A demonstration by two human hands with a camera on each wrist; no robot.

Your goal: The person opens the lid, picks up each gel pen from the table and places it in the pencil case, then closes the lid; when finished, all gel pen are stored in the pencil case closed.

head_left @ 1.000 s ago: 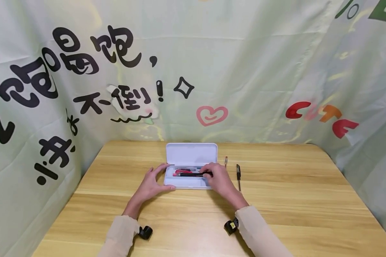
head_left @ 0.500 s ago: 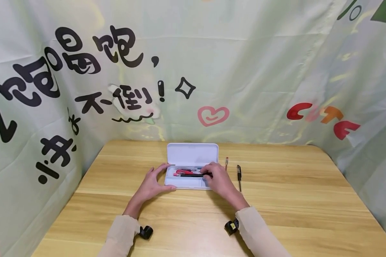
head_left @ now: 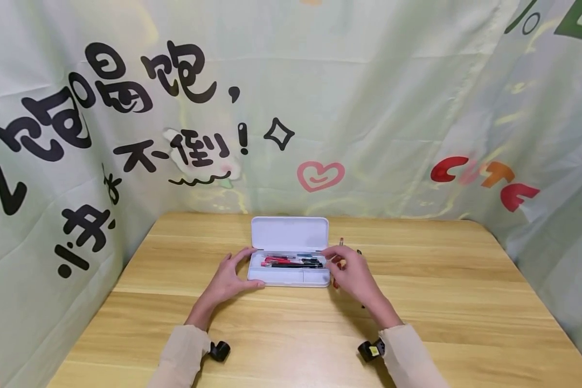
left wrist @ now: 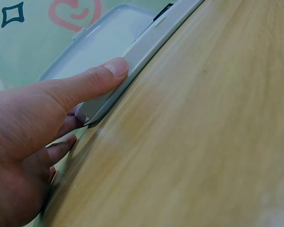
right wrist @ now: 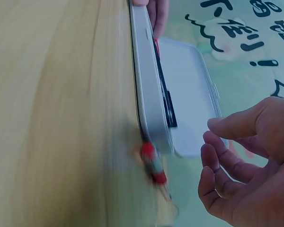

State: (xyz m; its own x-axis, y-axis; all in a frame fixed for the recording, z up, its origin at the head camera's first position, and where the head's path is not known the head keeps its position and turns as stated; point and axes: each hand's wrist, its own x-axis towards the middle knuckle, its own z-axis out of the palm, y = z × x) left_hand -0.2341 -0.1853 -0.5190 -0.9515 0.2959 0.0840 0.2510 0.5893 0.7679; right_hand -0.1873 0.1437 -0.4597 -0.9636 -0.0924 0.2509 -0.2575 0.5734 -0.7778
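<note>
An open white pencil case point(head_left: 289, 276) is set mid-bench point(head_left: 446, 302), pens point(head_left: 291, 262) laid inside. Its 9 o'clock end is gripped by the left hand point(head_left: 229, 277), thumb curled along the front wall. At 3 o'clock the right hand point(head_left: 351, 272) is held loosely spread, empty, above a red pen point(right wrist: 153, 164).
</note>
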